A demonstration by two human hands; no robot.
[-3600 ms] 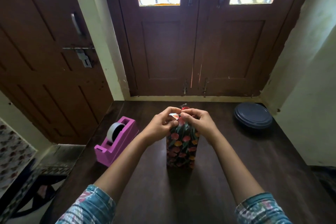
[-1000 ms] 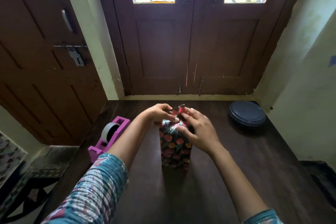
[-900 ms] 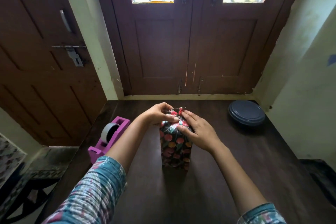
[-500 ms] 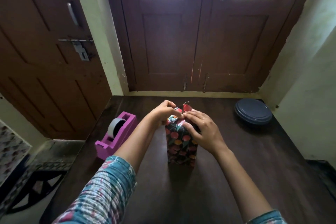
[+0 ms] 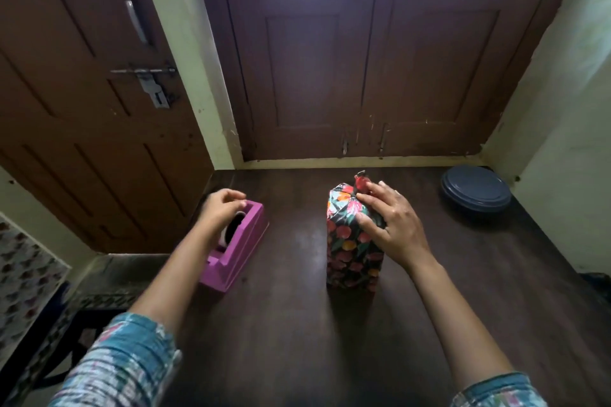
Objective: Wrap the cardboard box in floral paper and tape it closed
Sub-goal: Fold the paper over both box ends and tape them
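Dark wood surface point(image 5: 297, 334) in front of you, pushed up against brown double doors point(image 5: 363, 76) at 12 o'clock, w/ a second latched door point(image 5: 82, 92) off at 10 o'clock. The box point(image 5: 350, 254) stands upright near the middle of the surface, already covered in floral paper; the top end is folded in, w/ a small twisted tip of paper point(image 5: 360, 179) sticking up at its far edge. Your right hand point(image 5: 393, 225) rests on the box's top and right side, fingers fairly straight and spread, index pressing the folded flaps down, thumb on the near face. Approx 9 o'clock from the box, well apart from it, sits the pink tape dispenser point(image 5: 244, 248) w/ its roll point(image 5: 231, 228). Your left hand point(image 5: 221, 208) is over the roll at the dispenser's far end, fingers curled downward; can't tell whether they've actually got hold of tape. At 2 o'clock, near the wall, a round dark-blue container point(image 5: 476, 188) lies flat. Patterned sleeves show at both lower corners.
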